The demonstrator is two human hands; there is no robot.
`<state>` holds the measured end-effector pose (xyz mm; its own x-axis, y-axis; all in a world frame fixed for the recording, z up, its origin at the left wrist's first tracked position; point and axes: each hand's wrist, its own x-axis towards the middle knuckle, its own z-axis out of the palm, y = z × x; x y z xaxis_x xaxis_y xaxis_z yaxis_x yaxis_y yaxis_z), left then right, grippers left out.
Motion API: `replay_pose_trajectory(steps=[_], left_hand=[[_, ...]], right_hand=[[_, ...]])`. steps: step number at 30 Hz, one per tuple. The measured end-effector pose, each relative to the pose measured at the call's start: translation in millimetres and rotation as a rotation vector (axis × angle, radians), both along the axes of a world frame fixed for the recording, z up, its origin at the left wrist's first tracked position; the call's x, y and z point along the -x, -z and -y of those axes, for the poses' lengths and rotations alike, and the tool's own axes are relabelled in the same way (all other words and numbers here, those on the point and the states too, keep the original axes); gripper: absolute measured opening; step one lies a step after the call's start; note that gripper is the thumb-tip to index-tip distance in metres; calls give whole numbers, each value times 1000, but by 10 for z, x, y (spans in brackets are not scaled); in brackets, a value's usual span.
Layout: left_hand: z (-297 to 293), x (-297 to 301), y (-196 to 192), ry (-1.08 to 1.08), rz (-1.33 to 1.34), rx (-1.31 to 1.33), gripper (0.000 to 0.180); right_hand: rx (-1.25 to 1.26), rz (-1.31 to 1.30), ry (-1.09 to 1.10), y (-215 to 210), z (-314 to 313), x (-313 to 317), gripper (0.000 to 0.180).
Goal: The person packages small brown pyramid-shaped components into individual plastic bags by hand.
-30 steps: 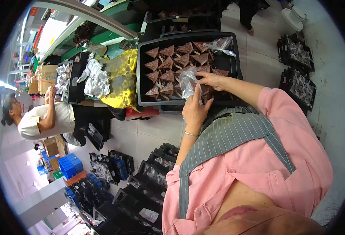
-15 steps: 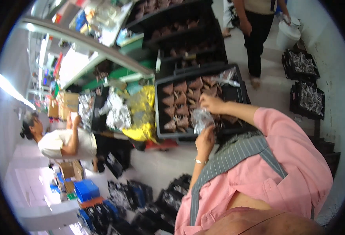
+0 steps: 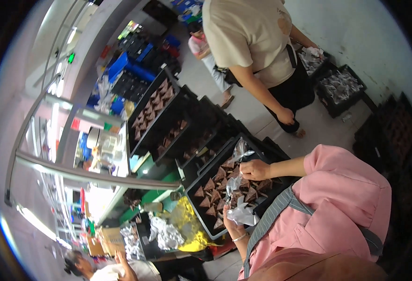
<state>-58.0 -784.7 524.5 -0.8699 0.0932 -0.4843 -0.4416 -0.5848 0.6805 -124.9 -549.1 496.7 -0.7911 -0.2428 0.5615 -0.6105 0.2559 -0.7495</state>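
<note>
A black tray [image 3: 193,180] holds rows of brown triangular pieces [image 3: 209,185], right in front of me. My right hand [image 3: 254,169] hovers over the tray's far part and pinches a clear plastic wrapper [image 3: 240,151]. My left hand [image 3: 232,224] is at the tray's near edge, closed on crumpled clear plastic bags [image 3: 240,214]. My pink sleeves and striped apron fill the lower right.
More black trays of brown pieces [image 3: 155,110] are stacked on a rack beyond. A person in a beige shirt [image 3: 255,42] stands close at the top. Black crates with wrapped items [image 3: 339,86] sit on the floor. Another person [image 3: 107,269] works at the lower left beside a yellow bag [image 3: 188,224].
The view has swung upward and round, bringing the standing person and the rack of trays into view. My right hand has lifted a wrapper above the tray; my left hand stays low with the bags.
</note>
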Motion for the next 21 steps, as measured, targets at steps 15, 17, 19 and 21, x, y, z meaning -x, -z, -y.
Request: replay_pose_trajectory(steps=[15,17,19,21], left_hand=[[-421,86,37,108,17,-306,38],[-366,68,234,98,-14,-332,33],[-302,26,347,100,0,-329,30],[-264,-54,384,105,-30,-282,24]], right_hand=[[851,1191,-275,-52,-213,-347,20],[1094,1161,-325,-2,-211,-341,19],[1253,1116,-528,-44,-311,-286,21],[1261,1113,-545,-113,-339,-282,25]])
